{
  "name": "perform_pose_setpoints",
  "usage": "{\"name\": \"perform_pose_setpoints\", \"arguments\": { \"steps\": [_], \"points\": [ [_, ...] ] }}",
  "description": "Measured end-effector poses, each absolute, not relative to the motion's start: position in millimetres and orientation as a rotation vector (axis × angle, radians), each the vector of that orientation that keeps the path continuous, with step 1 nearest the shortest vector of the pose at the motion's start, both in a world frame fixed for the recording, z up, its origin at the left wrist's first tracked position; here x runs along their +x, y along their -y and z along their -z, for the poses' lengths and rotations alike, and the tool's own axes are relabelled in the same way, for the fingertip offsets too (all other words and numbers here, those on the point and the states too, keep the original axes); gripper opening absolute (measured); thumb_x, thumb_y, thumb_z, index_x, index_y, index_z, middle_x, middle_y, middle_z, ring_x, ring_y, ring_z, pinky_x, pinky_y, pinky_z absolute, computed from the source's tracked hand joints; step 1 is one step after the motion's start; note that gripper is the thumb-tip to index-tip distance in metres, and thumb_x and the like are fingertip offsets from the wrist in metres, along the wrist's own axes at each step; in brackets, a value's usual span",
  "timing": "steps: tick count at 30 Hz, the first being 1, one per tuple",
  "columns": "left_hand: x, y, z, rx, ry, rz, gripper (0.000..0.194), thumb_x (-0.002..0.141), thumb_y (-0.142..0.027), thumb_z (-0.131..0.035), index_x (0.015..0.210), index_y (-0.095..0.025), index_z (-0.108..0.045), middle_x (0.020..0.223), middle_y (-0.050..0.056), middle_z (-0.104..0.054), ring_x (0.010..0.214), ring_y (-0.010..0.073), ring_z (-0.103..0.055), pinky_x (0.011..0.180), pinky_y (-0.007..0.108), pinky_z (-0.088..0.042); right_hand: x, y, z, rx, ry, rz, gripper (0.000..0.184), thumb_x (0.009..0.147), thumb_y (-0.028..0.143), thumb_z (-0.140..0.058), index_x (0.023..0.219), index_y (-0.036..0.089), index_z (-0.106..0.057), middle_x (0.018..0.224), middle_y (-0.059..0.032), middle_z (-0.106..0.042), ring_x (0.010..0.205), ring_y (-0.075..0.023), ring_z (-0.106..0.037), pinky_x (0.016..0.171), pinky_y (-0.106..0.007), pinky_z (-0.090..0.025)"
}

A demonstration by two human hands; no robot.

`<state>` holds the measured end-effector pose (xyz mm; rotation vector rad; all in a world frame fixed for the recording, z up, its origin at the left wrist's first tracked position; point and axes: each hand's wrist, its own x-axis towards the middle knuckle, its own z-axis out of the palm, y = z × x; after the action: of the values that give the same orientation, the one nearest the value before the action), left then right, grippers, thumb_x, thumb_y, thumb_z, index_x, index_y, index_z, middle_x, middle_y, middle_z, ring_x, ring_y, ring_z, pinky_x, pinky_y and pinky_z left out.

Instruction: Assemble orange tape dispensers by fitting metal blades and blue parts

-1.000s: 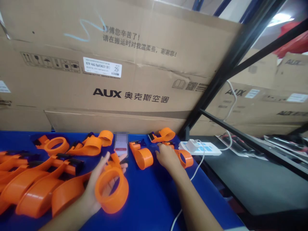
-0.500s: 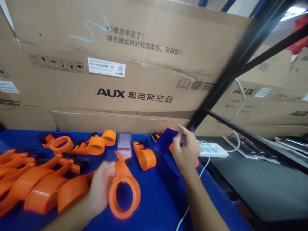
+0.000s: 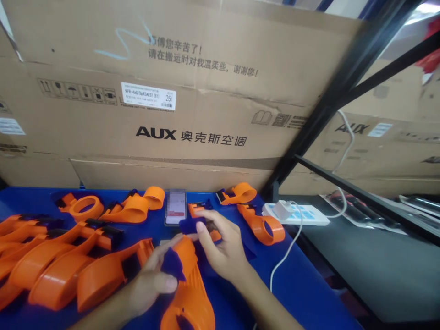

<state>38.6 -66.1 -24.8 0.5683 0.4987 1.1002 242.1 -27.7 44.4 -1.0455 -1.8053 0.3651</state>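
My left hand grips an orange tape dispenser, its ring end low towards me and its flat end up. By the left thumb a dark blue piece lies against that upper end. My right hand is closed just beyond the dispenser, pinching a dark blue strip between thumb and fingers. Whether the two blue parts are one strip I cannot tell. Under the right hand, another orange dispenser is partly hidden.
Several orange dispensers are grouped at the left on the blue tabletop. A phone lies at the back. Two dispensers rest at right, beside a white power strip with a cable. A large carton stands behind.
My right hand has come left and nearer, bringing the blue strip to the dispenser. In my left hand the dispenser has turned and dropped lower, and blue material now shows at its upper end.
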Motion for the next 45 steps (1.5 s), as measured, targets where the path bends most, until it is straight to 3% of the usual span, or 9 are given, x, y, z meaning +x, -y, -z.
{"name": "perform_pose_setpoints", "arguments": {
  "steps": [3,5,9,12,16,29,36,40,45],
  "points": [
    [41,62,9,0.575,-0.497,-1.052,0.065,0.065,-0.02,-0.078,0.129,-0.021,-0.07,0.109,0.014,-0.078,0.116,0.04,-0.068,0.098,0.05,-0.052,255,24,-52,-1.163,1.906,-0.373,0.035,0.103,0.031,-0.043,0.132,0.025,-0.062,0.119,-0.0084,-0.072,0.108,-0.0252,-0.068,0.096,-0.039,-0.052],
    [42,58,-1,0.537,-0.554,-1.057,0.067,0.071,-0.024,-0.074,0.138,-0.019,-0.064,0.096,0.013,-0.08,0.095,0.0369,-0.074,0.088,0.049,-0.056,263,21,-54,-1.413,2.033,-0.241,0.038,0.097,0.033,-0.055,0.132,0.024,-0.063,0.129,-0.0111,-0.068,0.12,-0.0314,-0.062,0.103,-0.046,-0.046],
    [44,57,-7,0.514,-0.607,-1.109,0.074,0.073,-0.024,-0.071,0.145,-0.018,-0.057,0.094,0.013,-0.08,0.078,0.0322,-0.076,0.078,0.046,-0.058,267,13,-44,-1.79,2.245,-0.152,0.043,0.092,0.037,-0.062,0.133,0.026,-0.064,0.118,-0.0128,-0.071,0.104,-0.0333,-0.068,0.089,-0.043,-0.048],
    [46,60,-6,0.507,-0.607,-1.082,0.075,0.073,-0.022,-0.071,0.146,-0.019,-0.057,0.099,0.014,-0.08,0.083,0.0331,-0.076,0.08,0.046,-0.058,261,4,-33,-1.876,2.209,-0.157,0.041,0.101,0.046,-0.049,0.135,0.028,-0.061,0.113,-0.0115,-0.072,0.096,-0.03,-0.071,0.078,-0.035,-0.048],
    [46,59,-2,0.538,-0.577,-1.066,0.074,0.073,-0.02,-0.071,0.145,-0.019,-0.058,0.105,0.014,-0.08,0.092,0.0355,-0.076,0.086,0.048,-0.057,257,-10,-23,-1.898,2.131,-0.122,0.057,0.102,0.064,-0.04,0.142,0.027,-0.056,0.119,-0.0142,-0.071,0.098,-0.0323,-0.072,0.078,-0.036,-0.049],
    [43,58,4,0.505,-0.632,-1.074,0.067,0.076,-0.019,-0.072,0.142,-0.021,-0.06,0.094,0.011,-0.081,0.088,0.0319,-0.077,0.083,0.044,-0.058,261,-20,-16,-1.904,1.954,-0.211,0.063,0.1,0.067,-0.042,0.14,0.02,-0.055,0.124,-0.019,-0.068,0.114,-0.0358,-0.068,0.091,-0.042,-0.05],
    [42,57,8,0.511,-0.611,-1.043,0.072,0.075,-0.024,-0.074,0.144,-0.021,-0.058,0.101,0.011,-0.08,0.092,0.0342,-0.076,0.084,0.047,-0.059,262,-30,4,-1.559,1.932,-0.314,0.075,0.099,0.059,-0.051,0.157,0.016,-0.032,0.151,-0.0199,-0.051,0.143,-0.0327,-0.048,0.116,-0.047,-0.039],
    [43,60,7,0.513,-0.611,-1.035,0.071,0.078,-0.024,-0.071,0.147,-0.022,-0.056,0.101,0.011,-0.08,0.093,0.0335,-0.076,0.085,0.046,-0.058,266,-32,1,-1.523,1.977,-0.287,0.068,0.102,0.055,-0.047,0.157,0.017,-0.034,0.154,-0.0156,-0.051,0.144,-0.0273,-0.048,0.118,-0.041,-0.038],
    [42,58,7,0.515,-0.579,-1.036,0.071,0.079,-0.026,-0.07,0.149,-0.021,-0.055,0.102,0.013,-0.079,0.093,0.0344,-0.075,0.084,0.046,-0.058,292,-36,-14,-1.845,1.917,-0.131,0.047,0.108,0.032,-0.025,0.14,0.02,-0.057,0.137,-0.0123,-0.067,0.129,-0.0271,-0.062,0.108,-0.04,-0.046]
  ]
}}
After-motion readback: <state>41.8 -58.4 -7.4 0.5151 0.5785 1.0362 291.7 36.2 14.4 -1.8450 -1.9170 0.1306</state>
